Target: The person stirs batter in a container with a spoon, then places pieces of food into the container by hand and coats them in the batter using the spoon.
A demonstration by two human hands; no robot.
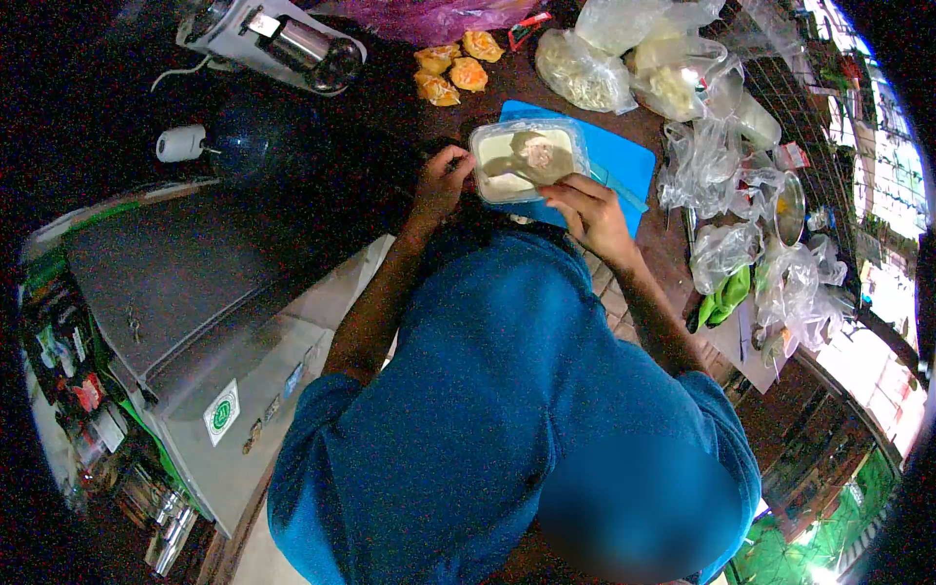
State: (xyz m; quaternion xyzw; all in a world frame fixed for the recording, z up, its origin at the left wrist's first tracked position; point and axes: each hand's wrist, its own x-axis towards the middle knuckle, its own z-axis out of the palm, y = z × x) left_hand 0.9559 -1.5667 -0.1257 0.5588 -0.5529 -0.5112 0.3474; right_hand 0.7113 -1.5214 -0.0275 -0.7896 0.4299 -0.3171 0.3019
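Note:
A clear rectangular plastic tub (576, 143) with a pale, creamy filling rests on a blue cutting board (624, 156). The filling has a rough, lumpy patch near the middle, and a shadow falls across it. My left hand (444, 183) is at the tub's left side, its fingers curled against the rim. At the lower right corner, my right hand (592, 209) has bent fingers gripping the rim, with the thumb below. A narrow translucent bluish strip lies on the board to the right; its kind is unclear.
Several orange-topped pastries (452, 70) lie beyond the tub. Knotted clear bags (585, 70) with pale shreds stand behind the board, and more plastic bags (717, 171) crowd the right. A juicer-like appliance (278, 44) is at upper left, a grey freezer (185, 263) at left.

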